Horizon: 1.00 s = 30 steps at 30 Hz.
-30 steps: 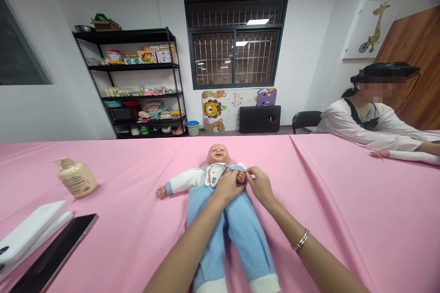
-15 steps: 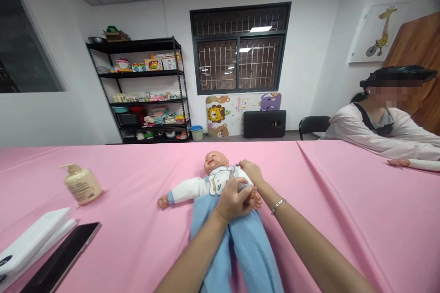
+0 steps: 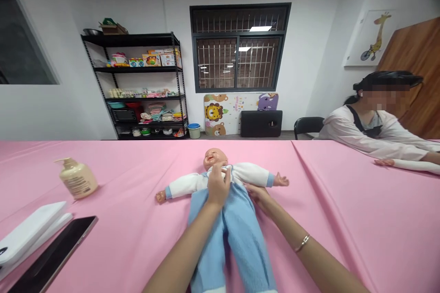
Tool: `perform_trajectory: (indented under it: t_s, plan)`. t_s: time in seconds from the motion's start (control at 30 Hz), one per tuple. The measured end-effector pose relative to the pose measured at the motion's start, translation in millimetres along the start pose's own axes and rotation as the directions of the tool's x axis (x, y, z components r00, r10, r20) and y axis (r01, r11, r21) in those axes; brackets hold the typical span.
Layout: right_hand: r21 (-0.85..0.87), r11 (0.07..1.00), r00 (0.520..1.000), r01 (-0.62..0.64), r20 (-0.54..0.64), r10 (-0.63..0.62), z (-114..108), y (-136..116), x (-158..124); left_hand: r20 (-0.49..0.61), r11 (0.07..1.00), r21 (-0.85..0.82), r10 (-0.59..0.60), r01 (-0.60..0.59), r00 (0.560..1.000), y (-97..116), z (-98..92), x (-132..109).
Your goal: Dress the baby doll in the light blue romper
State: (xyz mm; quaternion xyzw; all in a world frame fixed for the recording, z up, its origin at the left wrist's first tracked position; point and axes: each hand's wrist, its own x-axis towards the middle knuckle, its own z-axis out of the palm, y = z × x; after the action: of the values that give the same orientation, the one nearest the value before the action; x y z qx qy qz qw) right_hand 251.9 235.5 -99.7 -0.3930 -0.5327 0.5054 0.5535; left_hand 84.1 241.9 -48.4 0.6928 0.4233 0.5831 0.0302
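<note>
This is a baby-care practice room, by the look of it: a life-size baby doll (image 3: 216, 158) lies on a pink-covered surface (image 3: 343, 219), a black metal shelf unit (image 3: 129, 69) holds toys and infant supplies, and a cartoon-animal play mat (image 3: 237, 114) leans beneath a barred window (image 3: 237, 48).

Pink and blue all over my feed
Bright pink tablecloth (image 3: 343, 219), pale blue overalls (image 3: 237, 233) over the doll's white top (image 3: 247, 173).
</note>
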Motion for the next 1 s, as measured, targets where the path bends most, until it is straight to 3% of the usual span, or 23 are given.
perform_trajectory:
  t_s: [0.07,0.13,0.2,0.27,0.33,0.4,0.57,0.7,0.77,0.83,0.93,1.0]
  plan:
    - [0.286,0.953,0.994,-0.102,-0.005,0.108,-11,-1,-1,-0.008,0.972,0.076,-0.22,0.22,0.975,-11,-13.5,11]
    - [0.519,0.844,0.974,-0.139,-0.08,0.21,-21,3,3,0.081,0.867,0.25,-0.463,0.432,0.883,-22,-27.7,18]
    - [0.622,0.769,0.938,-0.148,-0.158,0.308,-28,11,8,0.242,0.817,0.31,-0.562,0.486,0.791,-32,-37.0,19]
    - [0.695,0.701,0.896,-0.158,-0.198,0.398,-31,19,13,0.363,0.881,0.107,-0.467,0.462,0.806,-39,-39.3,16]
    - [0.743,0.653,0.867,-0.145,-0.223,0.446,-31,23,16,0.324,0.879,-0.171,-0.377,0.446,0.868,-42,-37.2,12]
    - [0.758,0.639,0.858,-0.133,-0.235,0.456,-30,22,16,0.251,0.843,-0.285,-0.395,0.457,0.884,-44,-35.0,10]
    - [0.662,0.678,0.84,-0.319,-0.134,0.526,-27,10,7,0.357,0.87,-0.085,-0.429,0.486,0.83,-55,-47.3,1]
    - [0.404,0.813,0.876,-0.42,-0.053,0.479,-20,5,-4,0.431,0.903,0.077,-0.412,0.422,0.803,-68,-74.3,-15]
    - [0.205,0.888,0.911,-0.411,0.051,0.409,-18,4,-9,0.536,0.908,0.095,-0.392,0.408,0.748,-73,-87.6,-23]
    - [0.063,0.931,0.915,-0.36,0.218,0.339,-19,0,-13,0.616,0.915,0.084,-0.358,0.394,0.701,-77,-96.9,-28]
    - [-0.027,0.953,0.869,-0.3,0.405,0.285,-25,-10,-16,0.642,0.949,0.104,-0.293,0.298,0.709,-79,-100.5,-32]
    - [-0.09,0.961,0.86,-0.262,0.43,0.275,-29,-15,-17,0.633,0.956,0.077,-0.265,0.282,0.728,-77,-97.6,-34]
